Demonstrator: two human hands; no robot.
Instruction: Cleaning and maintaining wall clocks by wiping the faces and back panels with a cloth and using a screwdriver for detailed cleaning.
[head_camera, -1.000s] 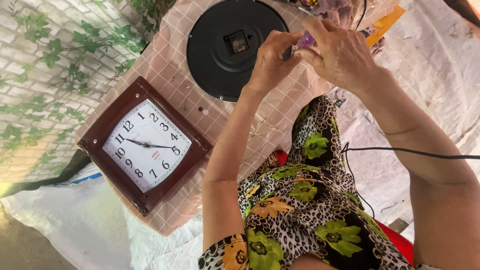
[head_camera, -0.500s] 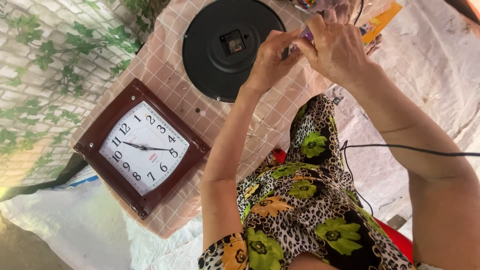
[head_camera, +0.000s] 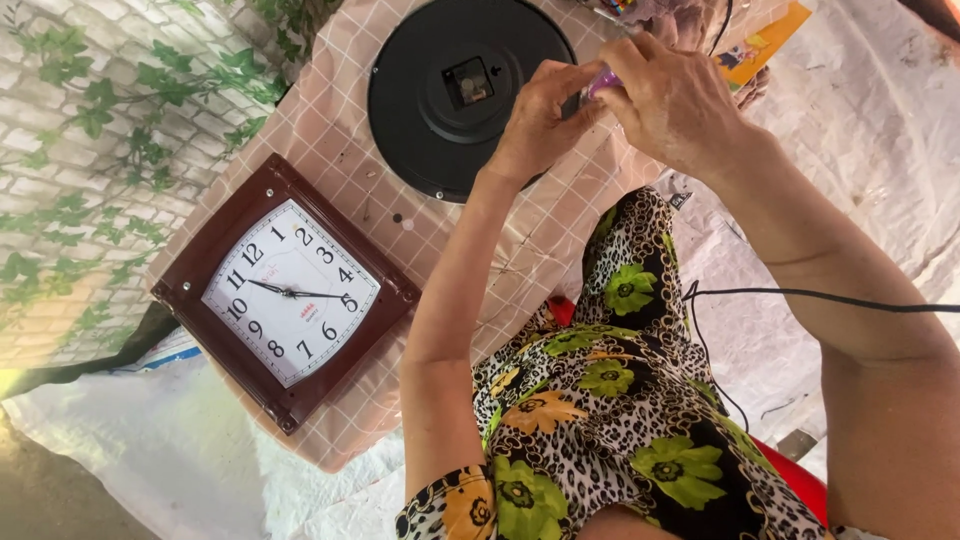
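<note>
both hands' fingers (head_camera: 560, 95) pinch a small purple piece (head_camera: 603, 80).

My left hand (head_camera: 540, 125) and right hand (head_camera: 675, 105) meet fingertip to fingertip over the table, pinching a small purple object (head_camera: 603, 80) between them; its shape is mostly hidden by my fingers. Directly under and beyond my left hand lies a round black clock (head_camera: 440, 130), face down, its square movement (head_camera: 468, 82) exposed at the centre. Down along my left forearm, well apart from the hand, sits a brown square wall clock (head_camera: 290, 295), white dial up. Both rest on a pink checked cloth (head_camera: 330, 140). A black cable (head_camera: 800, 295) crosses under my right forearm.
</note>
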